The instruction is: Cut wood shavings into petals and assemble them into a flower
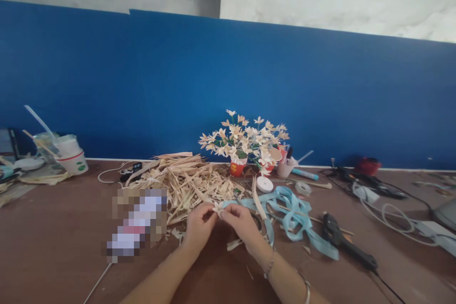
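A small cream-coloured handmade flower (218, 208) is pinched between my two hands above the table. My left hand (200, 221) grips it from the left with thumb and fingers closed. From the right, my right hand (242, 221) holds its other side between thumb and forefinger. Just beyond both hands spreads a heap of dry, pale husk strips (192, 180). A light blue ribbon (295, 218) lies tangled to the right of my right hand. Behind the heap, several finished flowers (245, 137) stand in small red pots (238, 168).
A black glue gun (349, 243) with its cable lies on the right. Tape rolls (303, 188) and a white round spool (264, 184) sit near the pots. A blurred-out phone-like object (137, 223) lies left, a paper cup (74, 161) far left. A blue partition (171, 80) closes the back.
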